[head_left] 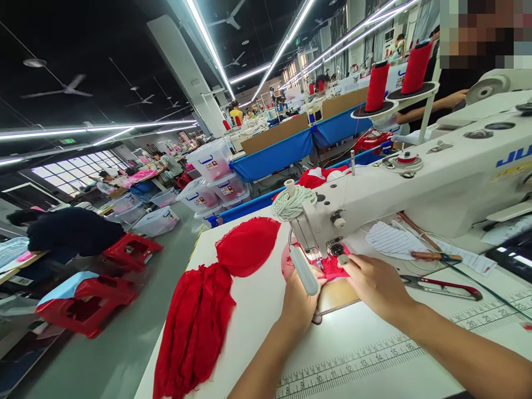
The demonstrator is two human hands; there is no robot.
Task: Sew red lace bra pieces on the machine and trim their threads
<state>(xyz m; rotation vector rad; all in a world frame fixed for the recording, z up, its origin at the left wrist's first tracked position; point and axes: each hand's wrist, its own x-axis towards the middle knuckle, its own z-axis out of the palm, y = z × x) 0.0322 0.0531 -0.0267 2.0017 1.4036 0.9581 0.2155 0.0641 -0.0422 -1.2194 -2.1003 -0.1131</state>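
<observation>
A white sewing machine (pixel 419 183) stands on a white table (pixel 257 310). Under its needle lies a small piece of red lace (pixel 332 267). My left hand (pixel 298 302) rests on the near left side of that piece, fingers curled onto it, partly hidden behind the machine's lamp (pixel 304 270). My right hand (pixel 376 284) lies on its right side, fingertips pressed on the lace beside the presser foot. A red lace garment with a padded cup (pixel 245 246) trails down the table's left part.
Red-handled scissors (pixel 444 287) and a small tool (pixel 434 256) lie right of my right hand. Two red thread cones (pixel 377 86) stand behind the machine. A printed ruler (pixel 374 354) runs along the table front. Red stools (pixel 87 305), plastic bins (pixel 210 160) and other workers fill the aisle left.
</observation>
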